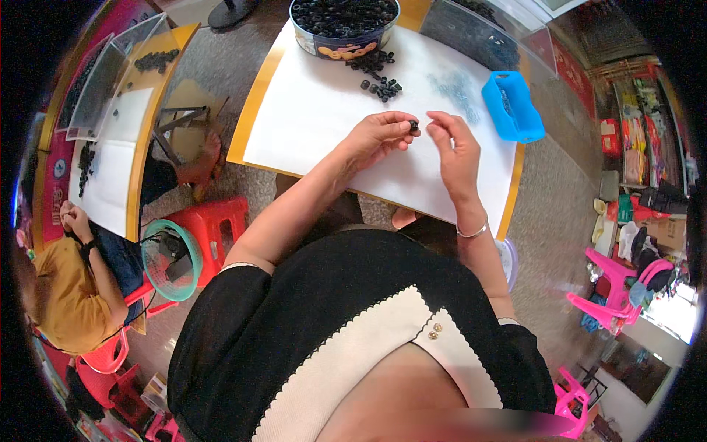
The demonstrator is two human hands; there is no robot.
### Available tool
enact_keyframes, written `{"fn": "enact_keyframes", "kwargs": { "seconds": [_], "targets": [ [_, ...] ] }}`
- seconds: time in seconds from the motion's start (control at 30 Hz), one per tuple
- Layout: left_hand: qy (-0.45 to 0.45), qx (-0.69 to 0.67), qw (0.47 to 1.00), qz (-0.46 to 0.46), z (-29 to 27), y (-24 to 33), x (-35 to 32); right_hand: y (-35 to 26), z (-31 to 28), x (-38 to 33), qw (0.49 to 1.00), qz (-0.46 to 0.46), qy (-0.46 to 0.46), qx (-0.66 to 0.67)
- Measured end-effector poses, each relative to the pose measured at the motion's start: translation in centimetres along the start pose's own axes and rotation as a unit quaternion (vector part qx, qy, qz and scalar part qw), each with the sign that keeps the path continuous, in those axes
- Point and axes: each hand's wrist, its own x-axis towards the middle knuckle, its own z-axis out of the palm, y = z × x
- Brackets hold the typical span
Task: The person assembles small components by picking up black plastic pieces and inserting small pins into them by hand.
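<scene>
My left hand (379, 141) pinches a small black ring-like part (414, 127) between thumb and fingertips, above the white sheet (294, 118) that covers the table. Just to its right, my right hand (456, 151) is raised with thumb and forefinger close together. Whatever those fingers hold, if anything, is too small to make out. Beyond my hands lies a loose pile of similar black parts (383, 90). It trails back to a round tub (313, 43) heaped with more of them.
At the table's right edge sits a blue plastic tray (521, 125). A clear plastic bin (471, 33) with dark contents stands at the far right. To the left, another person (74, 287) sits at a second table (121, 162). A green basket (193, 250) and red stool (232, 221) stand between.
</scene>
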Motion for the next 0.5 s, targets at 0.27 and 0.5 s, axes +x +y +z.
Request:
{"fn": "enact_keyframes", "kwargs": {
  "seconds": [0.27,0.5],
  "targets": [
    [-0.155,-0.008,0.985,-0.075,0.3,0.1,-0.4,5.4,1.3,4.6,0.996,-0.003,-0.044,-0.082],
    [-0.156,-0.014,0.985,-0.075,0.3,0.2,-0.5,7.4,4.5,8.2,0.98,-0.067,-0.082,-0.166]
  ]
}}
